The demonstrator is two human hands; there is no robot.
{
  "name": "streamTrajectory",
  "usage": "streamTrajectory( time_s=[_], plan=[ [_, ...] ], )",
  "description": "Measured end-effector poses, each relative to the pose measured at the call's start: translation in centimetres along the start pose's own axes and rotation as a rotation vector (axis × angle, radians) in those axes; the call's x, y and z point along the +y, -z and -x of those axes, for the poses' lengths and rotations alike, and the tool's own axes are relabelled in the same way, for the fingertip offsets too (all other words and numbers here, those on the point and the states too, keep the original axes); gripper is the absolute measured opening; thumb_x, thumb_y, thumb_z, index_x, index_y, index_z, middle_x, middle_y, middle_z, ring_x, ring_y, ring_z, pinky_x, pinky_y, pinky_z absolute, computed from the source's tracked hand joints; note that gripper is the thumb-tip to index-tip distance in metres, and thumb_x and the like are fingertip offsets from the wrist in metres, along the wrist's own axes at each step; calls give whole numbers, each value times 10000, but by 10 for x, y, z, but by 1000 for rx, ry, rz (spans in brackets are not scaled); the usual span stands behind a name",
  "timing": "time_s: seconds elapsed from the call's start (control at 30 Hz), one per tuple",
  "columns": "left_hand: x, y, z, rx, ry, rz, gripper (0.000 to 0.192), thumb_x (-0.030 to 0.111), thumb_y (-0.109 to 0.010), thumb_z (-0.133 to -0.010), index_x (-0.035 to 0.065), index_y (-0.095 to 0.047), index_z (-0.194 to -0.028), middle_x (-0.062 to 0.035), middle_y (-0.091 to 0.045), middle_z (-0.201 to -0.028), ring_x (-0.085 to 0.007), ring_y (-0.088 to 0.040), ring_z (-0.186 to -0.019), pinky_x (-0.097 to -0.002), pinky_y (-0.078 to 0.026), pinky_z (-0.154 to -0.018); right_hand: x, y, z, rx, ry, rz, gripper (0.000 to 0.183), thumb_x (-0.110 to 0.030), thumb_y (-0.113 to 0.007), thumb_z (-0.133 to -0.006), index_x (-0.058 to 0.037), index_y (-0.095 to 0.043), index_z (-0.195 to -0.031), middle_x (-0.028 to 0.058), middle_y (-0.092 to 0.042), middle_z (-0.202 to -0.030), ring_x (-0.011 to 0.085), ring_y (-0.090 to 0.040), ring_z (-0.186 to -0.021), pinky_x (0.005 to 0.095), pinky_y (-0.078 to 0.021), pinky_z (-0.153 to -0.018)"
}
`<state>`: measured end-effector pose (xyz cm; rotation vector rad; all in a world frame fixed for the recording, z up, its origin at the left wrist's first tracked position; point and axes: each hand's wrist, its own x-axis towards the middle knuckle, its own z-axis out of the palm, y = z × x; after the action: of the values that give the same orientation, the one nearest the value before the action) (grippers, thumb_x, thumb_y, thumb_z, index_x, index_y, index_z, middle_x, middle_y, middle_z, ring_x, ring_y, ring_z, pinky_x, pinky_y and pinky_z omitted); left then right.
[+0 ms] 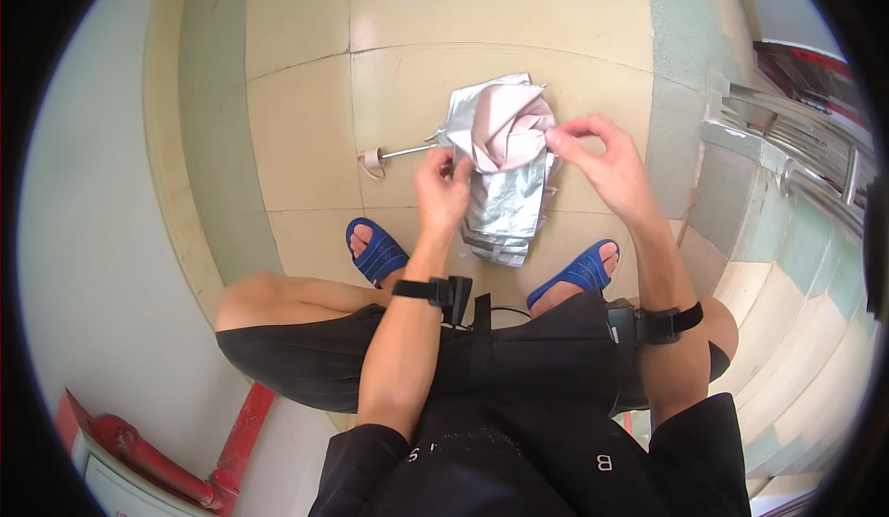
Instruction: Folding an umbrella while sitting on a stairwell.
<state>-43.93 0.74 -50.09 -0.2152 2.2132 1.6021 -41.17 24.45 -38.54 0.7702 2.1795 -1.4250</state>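
A folding umbrella with a silver-lined canopy (503,201) lies partly folded on the tiled floor before me. Its pale pink outer cloth (510,125) is bunched in the middle. To the left, a thin metal shaft (411,150) leads to a small pinkish handle (373,159) with a wrist loop. My right hand (608,163) pinches the right edge of the pink cloth between thumb and forefinger. With curled fingers, my left hand (444,191) grips the canopy's left edge near the shaft; its fingertips are partly hidden.
Blue slippers (377,250) are on my feet, either side of the umbrella's lower end. Steps (778,322) and a metal railing (799,118) lie to the right. A white wall (97,204) runs along the left, with a red pipe (149,465) low down.
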Motion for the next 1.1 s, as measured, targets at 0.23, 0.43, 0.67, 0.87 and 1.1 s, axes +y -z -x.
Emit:
streamTrajectory(
  time_s=[0.23, 0.43, 0.67, 0.87, 1.1],
  plan=[
    [27, 0, 26, 31, -365, -146, 125, -60, -707, -808, -23, -680, -924, -108, -608, -868, -254, -605, -760, -345, -505, -697, -10, -74, 9, 142, 348, 488, 498, -480, -821, -795, -18, -744, -965, 93, -716, -886, 154, -619, -811, 298, -416, -849],
    [29, 2, 37, 198, -363, -152, 161, -95, -733, -778, -5, -711, -910, -112, -614, -846, -277, -620, -764, -344, -511, -717, 5, -68, -2, -85, -6, -459, 250, -196, -792, -849, 39, -722, -801, 58, -649, -758, 127, -575, -710, 282, -428, -642],
    [42, 19, 50, -7, -252, -409, 202, 106, -791, -784, 67, -739, -975, -92, -632, -1092, -263, -604, -1020, -366, -455, -931, 27, -58, 16, -174, 75, -587, 164, -110, -745, -870, 24, -747, -963, 35, -701, -887, 80, -591, -805, 251, -441, -741],
    [52, 28, 40, -262, 184, 157, 297, 285, -700, -899, 48, -765, -1065, -121, -612, -1170, -244, -573, -1067, -344, -426, -968, 16, -56, 22, -288, 17, -722, 251, -58, -698, -864, 36, -704, -1096, 65, -730, -1009, 109, -649, -898, 257, -475, -829],
    [41, 26, 53, -110, 151, 40, 90, 38, -769, -825, -14, -736, -890, -89, -639, -941, -202, -643, -851, -311, -511, -765, 17, -58, 27, -203, -95, -893, 331, -47, -638, -815, 47, -667, -1132, 106, -713, -1088, 174, -622, -1060, 318, -419, -994]
  ],
)
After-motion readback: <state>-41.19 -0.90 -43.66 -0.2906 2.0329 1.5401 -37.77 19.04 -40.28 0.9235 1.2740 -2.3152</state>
